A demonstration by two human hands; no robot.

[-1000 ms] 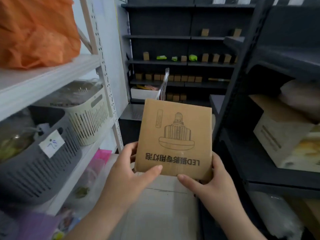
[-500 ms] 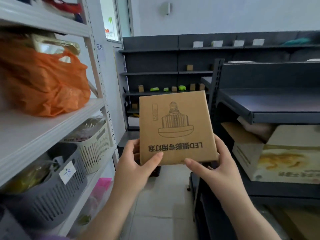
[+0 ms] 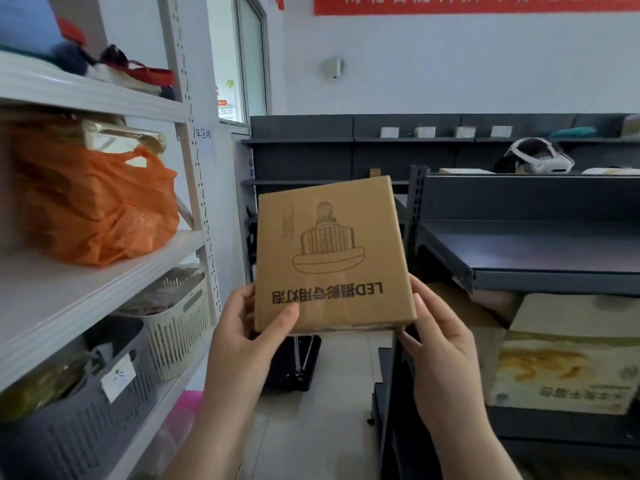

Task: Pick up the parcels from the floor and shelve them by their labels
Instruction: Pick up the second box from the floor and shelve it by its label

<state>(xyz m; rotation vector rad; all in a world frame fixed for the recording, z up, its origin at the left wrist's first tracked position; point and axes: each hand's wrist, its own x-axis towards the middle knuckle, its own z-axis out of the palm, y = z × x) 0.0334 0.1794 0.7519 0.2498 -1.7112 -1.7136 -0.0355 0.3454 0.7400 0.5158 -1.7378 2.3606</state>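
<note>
Item: brown cardboard box (image 3: 330, 254), print upside down, pinched at its lower corners between your left hand (image 3: 242, 336) and right hand (image 3: 438, 344), chest-high between shelves; turn it, read the label, then shelve.

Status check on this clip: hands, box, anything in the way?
Left hand and right hand both grip the cardboard box at its lower corners. Box at chest height, print upside down. Dark shelf to the right bare; nothing blocking.
</note>
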